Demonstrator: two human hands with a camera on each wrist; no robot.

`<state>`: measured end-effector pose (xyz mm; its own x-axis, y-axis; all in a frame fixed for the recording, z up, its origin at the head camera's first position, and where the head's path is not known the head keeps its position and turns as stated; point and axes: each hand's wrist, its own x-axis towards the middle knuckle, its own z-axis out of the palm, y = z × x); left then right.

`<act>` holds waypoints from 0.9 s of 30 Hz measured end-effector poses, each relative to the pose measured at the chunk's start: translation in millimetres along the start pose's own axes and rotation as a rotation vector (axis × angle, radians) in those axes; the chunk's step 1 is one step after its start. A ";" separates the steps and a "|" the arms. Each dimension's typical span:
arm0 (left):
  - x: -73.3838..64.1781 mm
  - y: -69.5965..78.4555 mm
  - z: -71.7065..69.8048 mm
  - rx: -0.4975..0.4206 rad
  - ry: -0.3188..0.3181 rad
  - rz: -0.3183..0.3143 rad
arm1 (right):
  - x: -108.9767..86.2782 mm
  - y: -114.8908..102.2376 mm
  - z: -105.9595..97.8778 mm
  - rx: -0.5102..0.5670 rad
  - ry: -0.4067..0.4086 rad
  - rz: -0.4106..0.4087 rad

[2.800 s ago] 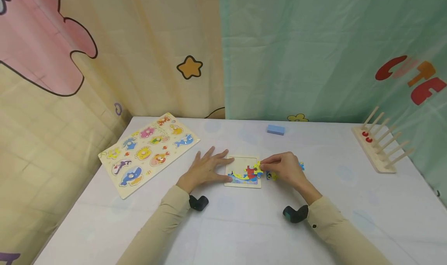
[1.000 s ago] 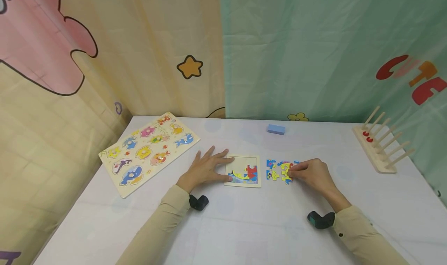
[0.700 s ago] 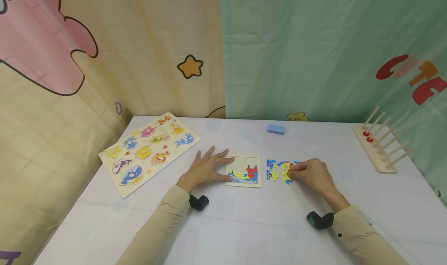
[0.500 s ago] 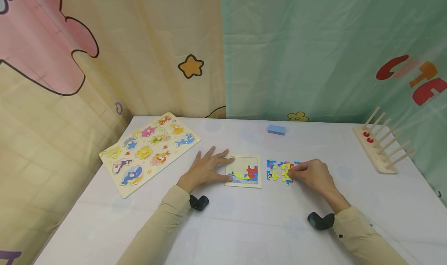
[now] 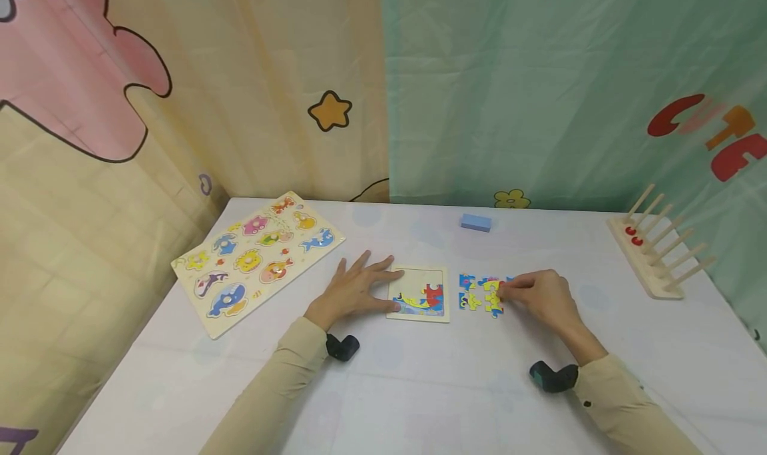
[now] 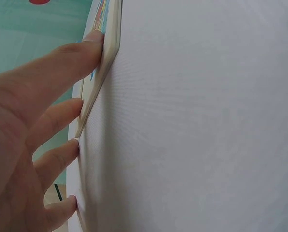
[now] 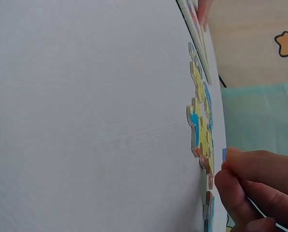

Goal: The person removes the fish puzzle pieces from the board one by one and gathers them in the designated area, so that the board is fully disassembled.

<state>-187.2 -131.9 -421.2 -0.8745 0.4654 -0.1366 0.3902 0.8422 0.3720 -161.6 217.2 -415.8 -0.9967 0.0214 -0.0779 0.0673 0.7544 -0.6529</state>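
My left hand (image 5: 350, 294) lies with spread fingers at the left side of a small wooden puzzle tray (image 5: 416, 320). Its thumb and index finger touch the tray edge (image 6: 114, 41) in the left wrist view. Joined red, yellow and blue pieces (image 5: 433, 296) fill the tray's lower part and right side. Just right of the tray lie several loose jigsaw pieces (image 5: 493, 302), also seen edge-on as yellow and blue pieces (image 7: 202, 128). My right hand (image 5: 545, 302) hovers at their right edge; its thumb and index tips meet (image 7: 226, 166), with no piece showing between them.
A large animal peg board (image 5: 254, 262) lies at the back left. A blue block (image 5: 476, 223) sits near the back edge. A wooden rack with upright pegs and red beads (image 5: 647, 258) stands at the far right. Curtains hang behind the table.
Earlier my right hand pinched a yellow piece at the tray's right edge; it then moved right, and that piece lies among the loose ones. Lately the hand has lifted slightly. My left hand stays put.
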 end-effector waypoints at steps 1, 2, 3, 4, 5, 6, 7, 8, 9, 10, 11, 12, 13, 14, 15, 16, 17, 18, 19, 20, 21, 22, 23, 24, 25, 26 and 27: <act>0.0 0.1 -0.1 0.001 0.001 0.000 | 0.7 -1.2 0.4 0.007 0.000 -0.004; -0.1 0.4 -0.4 0.003 0.002 0.001 | 1.4 -2.8 1.2 0.018 -0.004 -0.008; -0.1 0.6 -0.6 0.004 0.003 0.002 | 1.9 -4.8 2.5 0.027 -0.010 -0.012; -0.2 0.8 -0.9 0.005 0.003 0.002 | 2.5 -7.0 4.1 0.036 -0.016 -0.019; -0.2 1.0 -0.9 0.006 0.002 0.002 | 3.2 -9.3 6.4 0.046 -0.027 -0.026; -0.3 1.2 -1.0 0.007 0.000 0.001 | 3.6 -12.1 8.7 0.056 -0.038 -0.031; -0.3 1.3 -1.0 0.006 -0.002 -0.001 | 4.3 -14.6 11.4 0.061 -0.048 -0.038; -0.2 1.4 -1.0 0.007 -0.005 -0.003 | 4.8 -17.4 14.3 0.068 -0.058 -0.045; -0.2 1.3 -0.8 0.007 -0.008 -0.005 | 5.4 -20.2 17.3 0.070 -0.066 -0.055; -0.2 1.3 -0.7 0.009 -0.009 -0.005 | 6.2 -22.8 20.5 0.072 -0.074 -0.072; -0.2 1.3 -0.6 0.009 -0.010 -0.005 | 6.8 -25.5 23.5 0.073 -0.083 -0.090; -0.2 1.2 -0.5 0.011 -0.009 -0.005 | 7.5 -28.2 26.5 0.071 -0.088 -0.102; -0.2 1.1 -0.5 0.013 -0.008 -0.004 | 8.4 -30.9 29.5 0.071 -0.092 -0.114; -0.1 0.9 -0.5 0.015 -0.005 -0.002 | 9.3 -33.7 32.5 0.072 -0.095 -0.126; -0.1 0.9 -0.6 0.017 -0.003 -0.001 | 10.1 -36.4 35.5 0.069 -0.098 -0.141; -0.1 0.9 -0.7 0.020 -0.002 -0.001 | 11.1 -39.1 38.2 0.070 -0.103 -0.152; 0.0 0.8 -0.7 0.020 -0.004 -0.002 | 11.8 -42.0 40.8 0.071 -0.107 -0.163; 0.2 0.8 -0.7 0.024 -0.006 -0.003 | 12.6 -44.8 43.4 0.074 -0.111 -0.170; 0.3 0.8 -0.8 0.024 -0.007 -0.004 | 13.2 -47.7 46.0 0.076 -0.117 -0.181; 0.3 0.8 -0.7 0.022 -0.009 -0.005 | 13.8 -50.1 48.5 0.076 -0.123 -0.192; 0.4 0.8 -0.7 0.022 -0.011 -0.006 | 14.0 -52.5 50.8 0.078 -0.132 -0.203; 0.3 0.8 -0.6 0.021 -0.015 -0.008 | 14.3 -54.6 53.0 0.078 -0.139 -0.211; 0.3 0.9 -0.6 0.017 -0.018 -0.008 | 14.4 -56.5 55.2 0.076 -0.147 -0.217; 0.3 0.9 -0.7 0.015 -0.018 -0.007 | 14.3 -58.1 57.1 0.073 -0.154 -0.217; 0.1 1.0 -0.7 0.011 -0.019 -0.007 | 14.0 -59.3 58.7 0.065 -0.161 -0.218; 0.0 1.0 -0.8 0.008 -0.020 -0.006 | 13.8 -60.5 59.9 0.055 -0.164 -0.216; -0.1 0.9 -0.9 0.009 -0.022 -0.006 | 13.4 -61.7 60.7 0.040 -0.164 -0.214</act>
<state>-187.1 -131.4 -420.1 -0.8702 0.4662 -0.1593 0.3875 0.8474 0.3631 -176.4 131.2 -422.2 -0.9680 -0.2451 -0.0541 -0.1393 0.7039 -0.6965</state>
